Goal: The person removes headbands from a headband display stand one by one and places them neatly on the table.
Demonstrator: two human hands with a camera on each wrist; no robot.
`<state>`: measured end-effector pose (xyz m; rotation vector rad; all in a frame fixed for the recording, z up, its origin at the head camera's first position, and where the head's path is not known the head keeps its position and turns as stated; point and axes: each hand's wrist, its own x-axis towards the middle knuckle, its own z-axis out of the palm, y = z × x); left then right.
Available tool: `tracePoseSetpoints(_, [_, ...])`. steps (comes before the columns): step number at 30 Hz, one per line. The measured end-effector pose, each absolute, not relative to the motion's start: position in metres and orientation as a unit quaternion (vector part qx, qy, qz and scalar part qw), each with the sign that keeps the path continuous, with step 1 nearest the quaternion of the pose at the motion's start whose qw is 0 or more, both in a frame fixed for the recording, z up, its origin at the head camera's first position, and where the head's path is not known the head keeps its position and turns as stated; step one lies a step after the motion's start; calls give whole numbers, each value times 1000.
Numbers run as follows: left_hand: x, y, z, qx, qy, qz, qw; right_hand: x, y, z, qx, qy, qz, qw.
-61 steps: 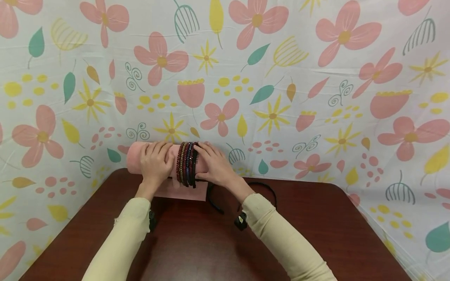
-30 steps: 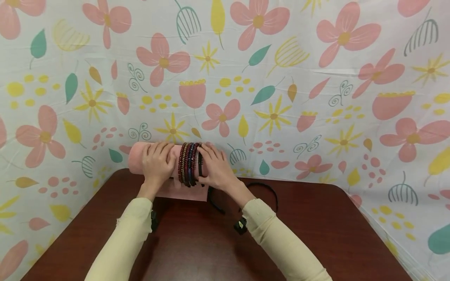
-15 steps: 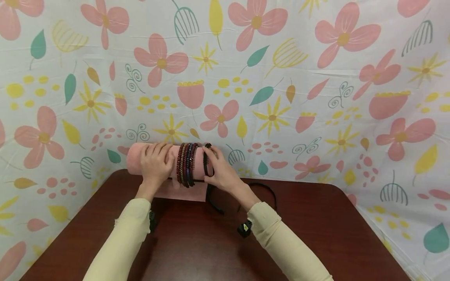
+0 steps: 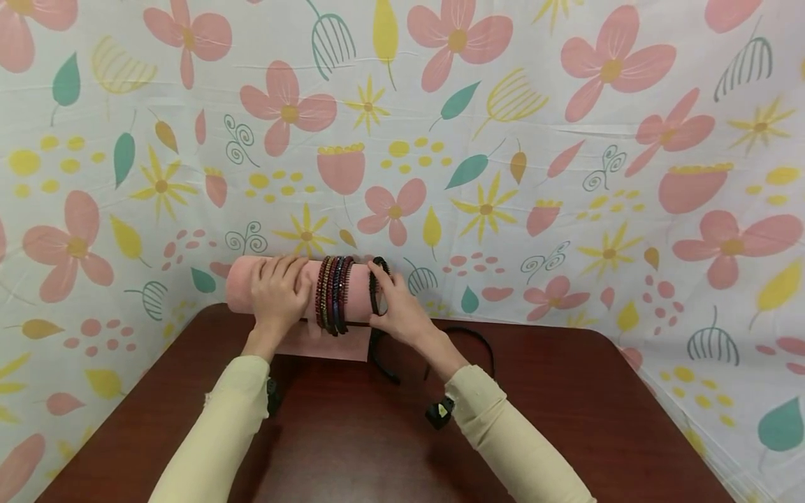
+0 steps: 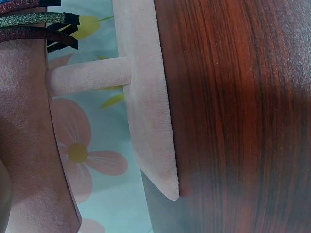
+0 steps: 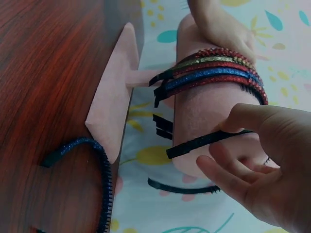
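Note:
A pink plush headband stand [image 4: 358,290] has a horizontal roll on a short post above a flat base [image 5: 148,111]. My left hand [image 4: 277,290] grips the left part of the roll from above, fingers curved over it. Several glittery headbands [image 4: 333,293] in red, gold and blue sit side by side around the middle of the roll. At the roll's right end, my right hand [image 4: 402,311] pinches a black headband [image 6: 199,141] between thumb and fingers. Another dark band leg [image 6: 182,187] shows below it in the right wrist view; whether it belongs to the same headband I cannot tell.
A dark blue toothed headband [image 6: 104,179] lies on the brown wooden table [image 4: 352,433], to the right of the stand's base. A floral cloth [image 4: 534,175] hangs right behind the stand and the table's back edge.
My right hand has moved right along the roll, drawing the black headband away from the others to the roll's right end. The left hand has stayed on the roll.

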<state>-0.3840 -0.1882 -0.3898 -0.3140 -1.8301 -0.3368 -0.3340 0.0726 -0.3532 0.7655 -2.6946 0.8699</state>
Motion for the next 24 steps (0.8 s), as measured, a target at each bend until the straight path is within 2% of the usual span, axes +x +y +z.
tracePoseSetpoints(10, [-384, -190, -390, -133, -785, -146, 587, -331, 85, -353, 304, -913, 257, 89])
tracePoseSetpoints(24, [-386, -187, -390, -132, -783, -142, 591, -327, 114, -355, 315, -917, 217, 113])
